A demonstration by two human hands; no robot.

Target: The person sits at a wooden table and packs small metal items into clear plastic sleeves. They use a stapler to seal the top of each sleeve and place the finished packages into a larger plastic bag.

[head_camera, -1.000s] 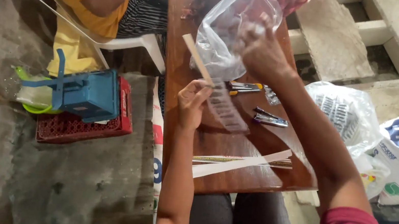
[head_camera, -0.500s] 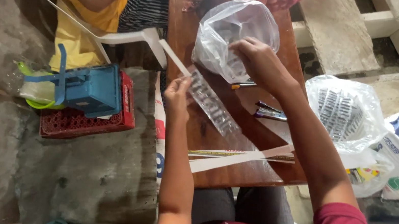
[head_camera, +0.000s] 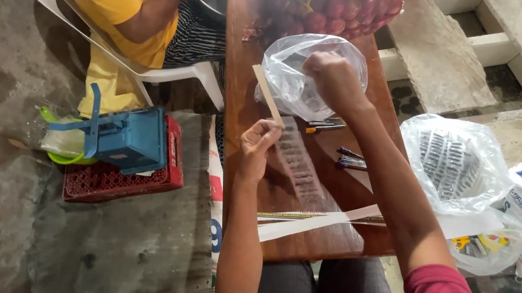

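Plastic bag [head_camera: 296, 81] at 12 o'clock is gripped in your fisted right hand [head_camera: 332, 78], your left hand [head_camera: 258, 145] pinches the flat stick [head_camera: 269, 95]; bag looks near-empty, filling barely begun.

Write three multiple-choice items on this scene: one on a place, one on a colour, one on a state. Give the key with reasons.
1. Where is the right hand?
A. at the clear plastic bag on the wooden table
B. on the red crate
C. on the floor

2. What colour is the crate?
A. green
B. red
C. white

3. What does the left hand do?
A. lies flat and empty
B. pinches a thin pale strip
C. grips a bottle

Key: A, the fist closes on the bag; B, the crate under the blue box is red; B, the fingers pinch the strip's lower end.
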